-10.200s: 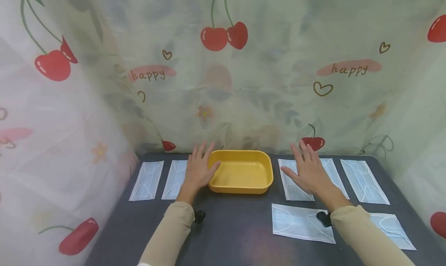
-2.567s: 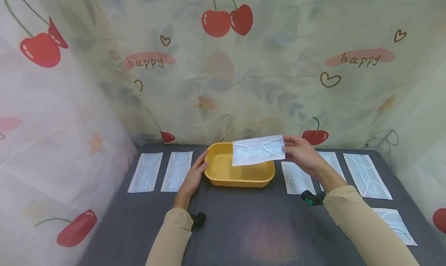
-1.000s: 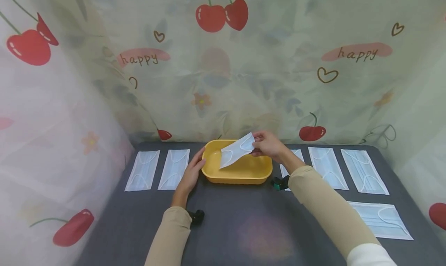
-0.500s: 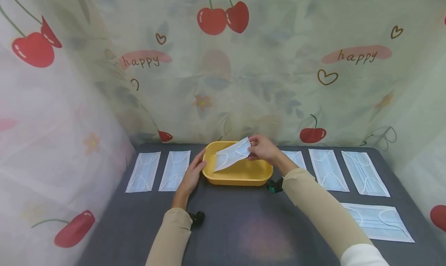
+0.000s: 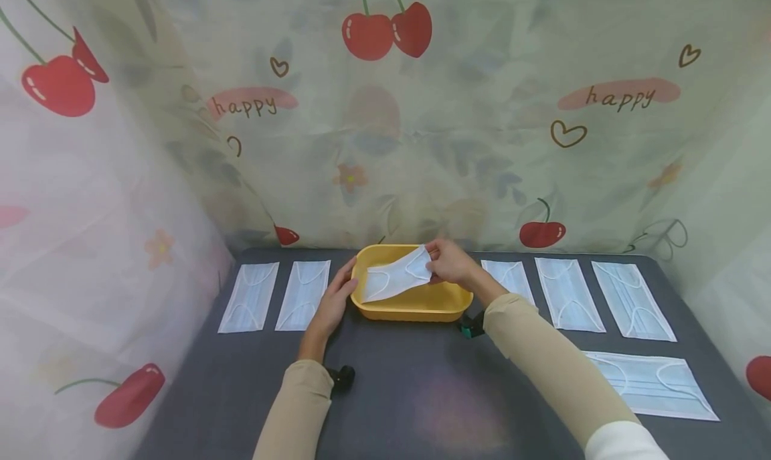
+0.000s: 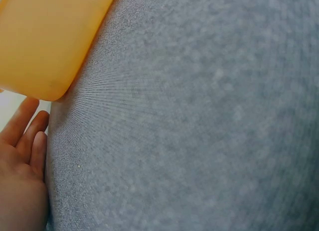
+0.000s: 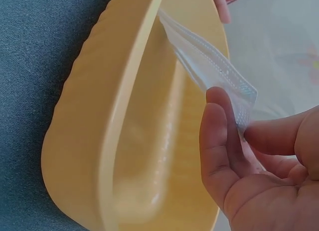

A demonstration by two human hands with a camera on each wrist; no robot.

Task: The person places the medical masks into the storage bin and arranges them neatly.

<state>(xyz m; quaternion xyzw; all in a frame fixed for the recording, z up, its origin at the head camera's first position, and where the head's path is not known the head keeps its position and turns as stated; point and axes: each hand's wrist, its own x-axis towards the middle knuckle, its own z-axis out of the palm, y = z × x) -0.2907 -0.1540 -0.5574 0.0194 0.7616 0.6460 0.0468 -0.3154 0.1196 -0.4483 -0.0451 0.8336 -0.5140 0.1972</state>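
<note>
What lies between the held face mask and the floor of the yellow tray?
Nothing visible. The right hand pinches the pale blue face mask over the yellow plastic tray, whose inside looks bare; the left hand rests outside its left wall.

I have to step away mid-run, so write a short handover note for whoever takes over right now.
Right hand: pinches one end of a face mask, which slopes down into the yellow tray.
Left hand: fingers straight against the tray's left side, steadying it.
Done: nothing released in the tray yet.
Left: let this mask go, then six masks lie flat on the grey table: two left of the tray, three to its right, one nearer on the right.
</note>
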